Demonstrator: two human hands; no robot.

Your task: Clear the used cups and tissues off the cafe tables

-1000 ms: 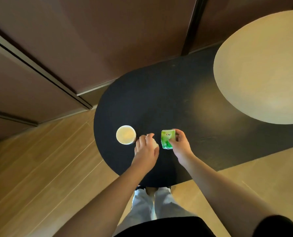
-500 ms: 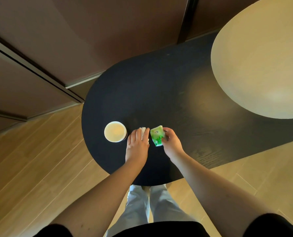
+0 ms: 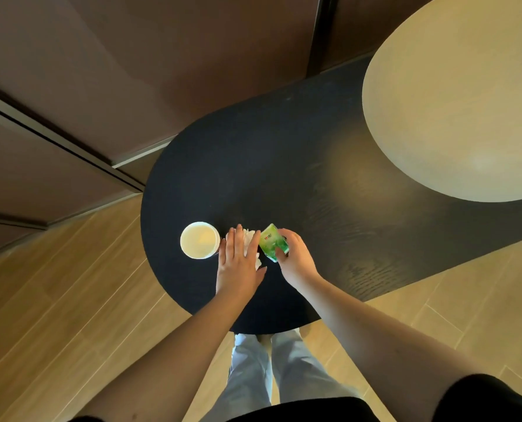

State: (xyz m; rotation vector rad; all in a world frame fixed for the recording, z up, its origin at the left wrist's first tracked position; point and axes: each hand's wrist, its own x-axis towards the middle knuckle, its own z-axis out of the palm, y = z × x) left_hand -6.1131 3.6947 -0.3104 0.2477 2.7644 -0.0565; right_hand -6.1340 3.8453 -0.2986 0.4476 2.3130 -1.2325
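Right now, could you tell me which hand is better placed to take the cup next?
Left. The left hand lies flat on the tissue right beside the cup; the right hand holds the green packet, farther away.

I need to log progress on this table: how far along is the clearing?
Nothing looks cleared yet. In hand: the right hand grips the green packet, and the left hand lies flat, fingers straight, over the white tissue on the dark table. Left to do: the paper cup stands untouched beside the left hand, and the tissue is not yet lifted.
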